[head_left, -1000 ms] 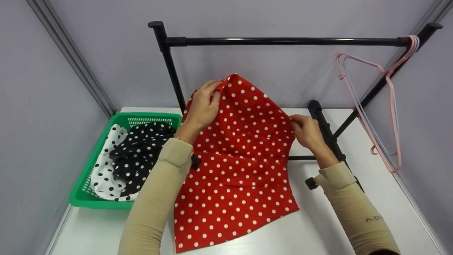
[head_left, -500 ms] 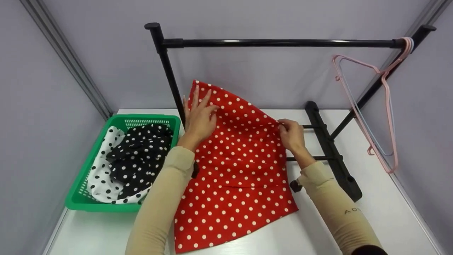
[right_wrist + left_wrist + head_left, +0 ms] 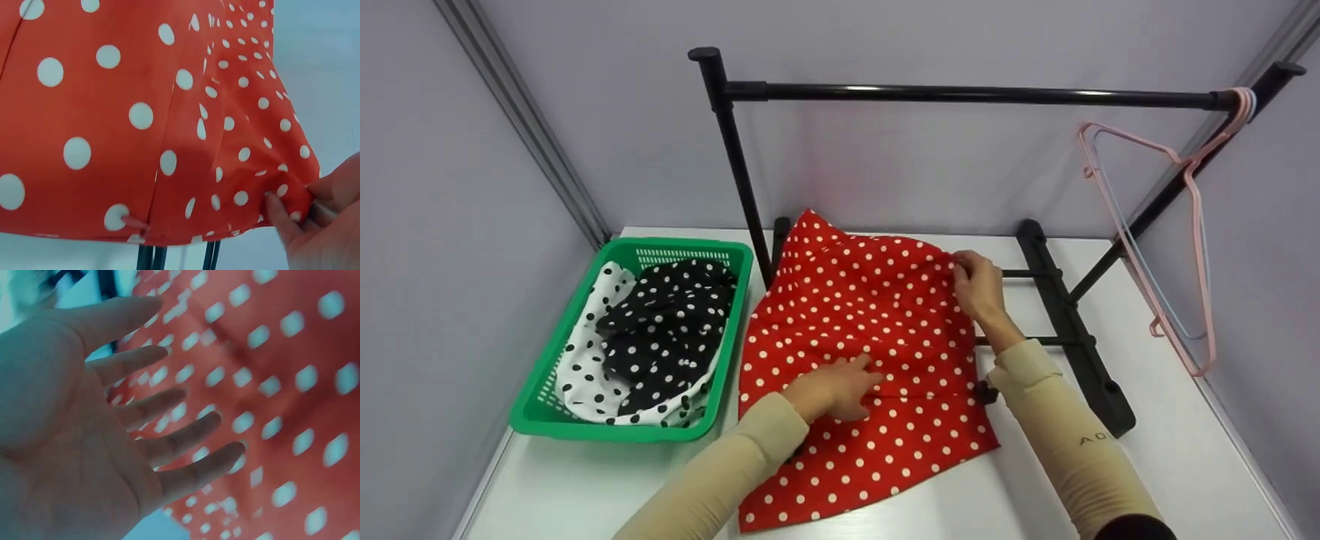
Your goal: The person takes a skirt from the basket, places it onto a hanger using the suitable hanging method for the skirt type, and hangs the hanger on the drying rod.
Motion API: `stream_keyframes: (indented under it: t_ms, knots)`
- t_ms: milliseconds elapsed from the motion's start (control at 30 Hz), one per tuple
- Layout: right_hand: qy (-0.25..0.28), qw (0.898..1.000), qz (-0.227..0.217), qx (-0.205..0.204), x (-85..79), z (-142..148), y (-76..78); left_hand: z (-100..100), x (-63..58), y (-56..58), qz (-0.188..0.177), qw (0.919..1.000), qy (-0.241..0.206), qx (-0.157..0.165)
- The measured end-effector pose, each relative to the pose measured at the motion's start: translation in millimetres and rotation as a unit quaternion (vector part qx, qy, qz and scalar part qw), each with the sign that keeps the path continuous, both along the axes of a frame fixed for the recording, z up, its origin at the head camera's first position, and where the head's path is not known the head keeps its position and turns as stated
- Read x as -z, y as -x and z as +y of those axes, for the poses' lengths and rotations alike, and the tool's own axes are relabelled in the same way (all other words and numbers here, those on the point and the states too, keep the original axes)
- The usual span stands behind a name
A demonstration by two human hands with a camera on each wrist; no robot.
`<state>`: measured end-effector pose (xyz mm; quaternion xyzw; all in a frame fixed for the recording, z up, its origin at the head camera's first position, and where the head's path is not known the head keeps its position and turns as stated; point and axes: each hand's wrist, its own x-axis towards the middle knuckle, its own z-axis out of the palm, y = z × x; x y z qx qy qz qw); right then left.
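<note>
A red skirt [image 3: 900, 420] with white polka dots lies spread toward me, its far end bunched and a far left corner peaked up. My right hand [image 3: 979, 285] pinches its far right corner. In the right wrist view, thumb and fingers [image 3: 281, 222] grip the gathered edge, and a small red zipper pull [image 3: 135, 223] shows beside a seam. Over the middle of the skirt is my left hand [image 3: 840, 386], fingers spread and holding nothing. The left wrist view shows its palm [image 3: 62, 427] with straight fingers close beside the dotted cloth.
A green basket [image 3: 521, 397] at the left holds black and white dotted clothes [image 3: 660, 330]. Behind the skirt stands a black garment rack [image 3: 960, 94], its foot [image 3: 1072, 322] at the right. Pink and pale blue hangers [image 3: 1200, 262] hang at the bar's right end.
My left hand has let go of the skirt's far left corner and moved down toward me over its middle. That corner has dropped. The right hand moved slightly left, still gripping its corner.
</note>
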<state>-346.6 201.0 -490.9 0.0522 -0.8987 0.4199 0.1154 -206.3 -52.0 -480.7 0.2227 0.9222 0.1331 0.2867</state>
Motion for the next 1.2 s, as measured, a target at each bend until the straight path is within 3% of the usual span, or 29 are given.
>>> stream_keyframes:
  t_ms: [267,400,533,700,900,1067,1200]
  knots:
    - [-0.016,0.997,-0.023,-0.074,-1.3,13,-0.8,7,29.7,-7.3,0.036,0.9991,0.024,-0.005]
    - [-0.016,0.996,-0.014,-0.085,-5.7,21,-5.8,11,34.3,-11.2,0.053,0.9980,0.033,-0.014]
    - [-0.025,0.995,0.013,-0.100,-18.0,28,-14.8,13,30.8,-18.8,0.057,0.9971,0.050,-0.007]
    - [-0.037,0.990,0.061,-0.118,-47.6,35,-33.1,16,26.6,-30.6,0.023,0.9975,0.055,0.038]
    - [-0.051,0.984,0.114,-0.130,-94.0,46,-58.4,18,33.0,-39.9,0.006,0.9949,0.066,0.076]
    - [-0.066,0.977,0.146,-0.137,-131.5,65,-82.6,20,38.4,-43.5,0.010,0.9929,0.085,0.082]
    - [-0.084,0.974,0.183,-0.109,-156.2,88,-100.9,21,42.0,-46.4,0.020,0.9936,0.082,0.076]
